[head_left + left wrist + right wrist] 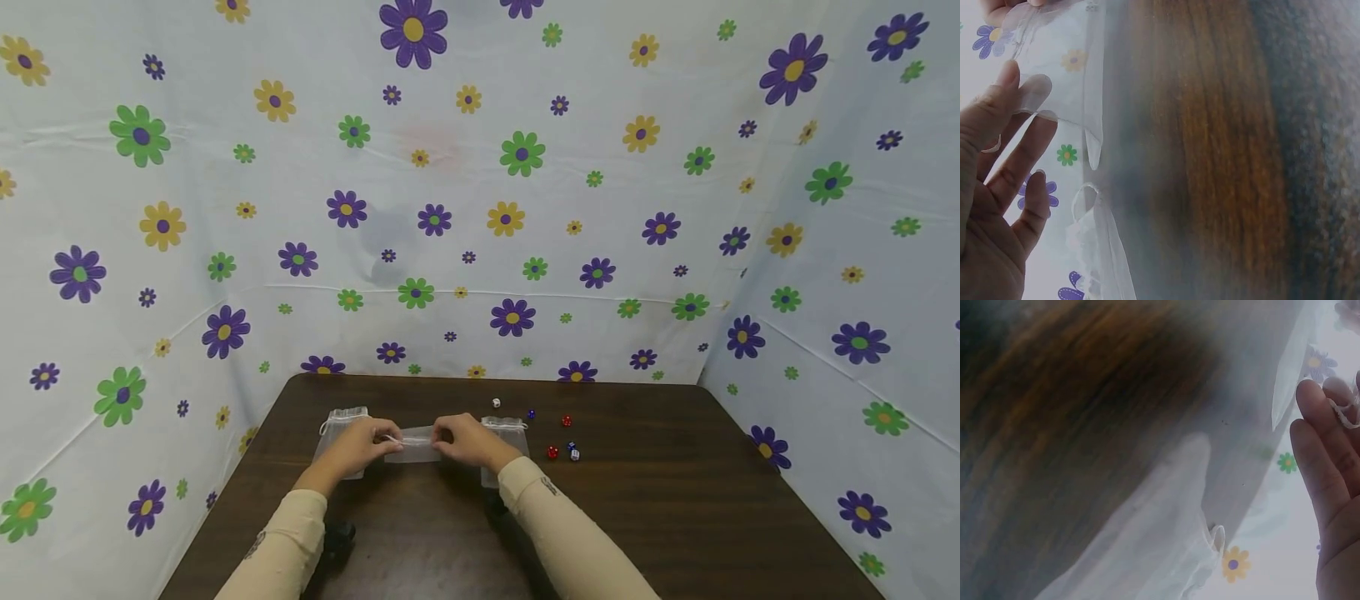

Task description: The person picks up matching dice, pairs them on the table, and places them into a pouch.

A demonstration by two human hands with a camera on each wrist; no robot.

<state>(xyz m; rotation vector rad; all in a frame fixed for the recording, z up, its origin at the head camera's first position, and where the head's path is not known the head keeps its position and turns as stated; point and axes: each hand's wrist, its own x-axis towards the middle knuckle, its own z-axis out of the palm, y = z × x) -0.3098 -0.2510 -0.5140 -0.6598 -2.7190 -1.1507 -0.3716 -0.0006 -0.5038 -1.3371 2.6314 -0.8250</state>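
Observation:
A sheer white drawstring pouch point(412, 451) is held up between both hands near the far part of the table. My left hand point(358, 443) pinches its left side between thumb and fingers, seen close in the left wrist view on the see-through fabric point(1063, 78). My right hand point(471, 440) pinches the opposite side by the top, and a white cord point(1342, 414) runs over its fingers. A second sheer pouch point(348, 412) lies under the left hand, partly covered by it. Beneath the right hand lies a third pouch point(510, 428), also partly hidden.
Several small dice in white, blue and red, such as a red die point(552, 452) and a white die point(496, 402), lie beyond and right of the right hand. The dark wooden table point(675, 500) meets a flower-printed white cloth point(450, 183) behind and at both sides.

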